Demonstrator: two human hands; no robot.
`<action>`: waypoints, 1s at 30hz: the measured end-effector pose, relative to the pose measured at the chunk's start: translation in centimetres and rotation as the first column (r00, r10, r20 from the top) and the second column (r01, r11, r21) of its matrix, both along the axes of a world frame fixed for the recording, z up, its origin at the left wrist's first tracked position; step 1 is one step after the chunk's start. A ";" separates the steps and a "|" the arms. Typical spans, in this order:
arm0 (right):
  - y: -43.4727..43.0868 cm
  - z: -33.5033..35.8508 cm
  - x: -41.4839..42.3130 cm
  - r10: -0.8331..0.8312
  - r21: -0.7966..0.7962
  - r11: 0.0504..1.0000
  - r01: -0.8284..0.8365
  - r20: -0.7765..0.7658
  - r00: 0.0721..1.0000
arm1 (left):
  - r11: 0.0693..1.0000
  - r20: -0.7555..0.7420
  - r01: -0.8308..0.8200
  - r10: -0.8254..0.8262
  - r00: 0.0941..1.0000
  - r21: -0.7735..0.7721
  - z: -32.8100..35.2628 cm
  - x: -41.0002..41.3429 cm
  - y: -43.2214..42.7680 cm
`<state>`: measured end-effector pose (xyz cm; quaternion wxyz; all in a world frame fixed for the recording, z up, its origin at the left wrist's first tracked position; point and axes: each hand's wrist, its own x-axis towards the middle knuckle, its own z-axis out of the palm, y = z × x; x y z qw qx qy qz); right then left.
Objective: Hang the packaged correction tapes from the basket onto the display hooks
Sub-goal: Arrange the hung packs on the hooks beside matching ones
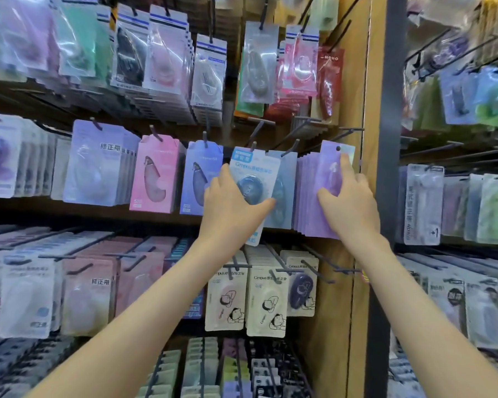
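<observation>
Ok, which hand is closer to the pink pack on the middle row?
Left. The left hand holds the blue pack, two hooks right of the pink pack. The right hand is farther right, gripping the purple stack.

On a hook [253, 146] single pack [256, 168], stacked packs [328, 170] just right

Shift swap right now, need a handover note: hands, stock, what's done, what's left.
Left hand: grips the blue Campus pack, thumb across its front. The pack's top is at a hook; can't tell if it's threaded.
Right hand: holds the purple stack, with no hook through the front pack's hole.
Basket: not in view.
Done: surrounding rows look stocked.
Left: probably seat the purple stack on a hook, then check the blue pack.
</observation>
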<state>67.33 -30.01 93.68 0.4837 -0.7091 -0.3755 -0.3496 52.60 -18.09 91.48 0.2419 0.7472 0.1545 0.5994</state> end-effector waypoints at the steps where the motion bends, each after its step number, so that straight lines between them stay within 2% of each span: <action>1: 0.0 0.0 0.0 -0.008 -0.008 1.000 0.008 0.005 1.000 | 1.000 -0.002 -0.010 0.010 1.000 0.007 0.0 0.0 0.0; 6: -0.5 0.5 0.1 -0.032 -0.022 0.999 0.031 -0.014 0.999 | 0.998 -0.025 -0.063 0.063 0.998 -0.001 -0.3 -0.5 -0.1; 11: 0.2 1.3 1.4 0.047 -0.191 0.979 -0.075 -0.146 0.988 | 0.996 0.003 -0.057 0.058 0.998 -0.068 -0.5 -1.0 -0.8; 14: 0.4 0.9 1.7 0.041 -0.252 0.963 -0.093 -0.203 0.978 | 0.997 0.027 -0.056 0.058 0.998 -0.053 -0.8 -1.6 -0.9; 16: 0.4 0.0 0.4 -0.050 -0.236 0.971 0.027 -0.091 0.995 | 0.995 0.040 -0.036 0.040 0.998 -0.090 -1.0 -2.3 -0.9; 17: 0.5 -0.7 -0.7 -0.063 -0.160 0.985 0.063 0.006 0.998 | 0.991 0.060 -0.005 0.014 0.998 -0.134 -1.1 -2.8 -0.9; 18: 0.6 -1.6 -2.1 -0.016 -0.058 0.998 0.022 0.101 0.995 | 0.983 0.093 0.037 -0.021 0.995 -0.180 -1.3 -3.3 -0.8; 20: 1.0 -3.5 -5.6 0.274 0.061 0.955 -0.289 0.185 0.944 | 0.949 0.164 0.157 -0.115 0.980 -0.274 -1.7 -4.5 -0.9; 22: 1.7 -5.1 -9.0 0.604 0.009 0.793 -0.609 0.115 0.789 | 0.881 0.222 0.299 -0.229 0.948 -0.366 -2.3 -5.9 -1.0; 23: 2.2 -5.7 -10.5 0.707 -0.040 0.708 -0.705 0.048 0.706 | 0.845 0.236 0.352 -0.276 0.932 -0.403 -2.6 -6.7 -1.0; 24: 2.8 -6.2 -11.6 0.759 -0.097 0.648 -0.755 0.000 0.651 | 0.811 0.247 0.391 -0.310 0.918 -0.436 -2.7 -7.5 -1.0; 26: 4.3 -6.9 -13.6 0.780 -0.190 0.613 -0.767 -0.007 0.625 | 0.761 0.266 0.434 -0.345 0.900 -0.483 -2.8 -9.6 -0.6; 29: 7.2 -7.3 -16.3 0.756 -0.125 0.653 -0.747 0.041 0.653 | 0.679 0.326 0.558 -0.453 0.830 -0.478 -2.8 -13.9 1.4; 30: 8.3 -7.4 -17.7 0.750 -0.090 0.660 -0.746 0.035 0.660 | 0.705 0.290 0.559 -0.478 0.829 -0.436 -3.1 -15.6 2.3</action>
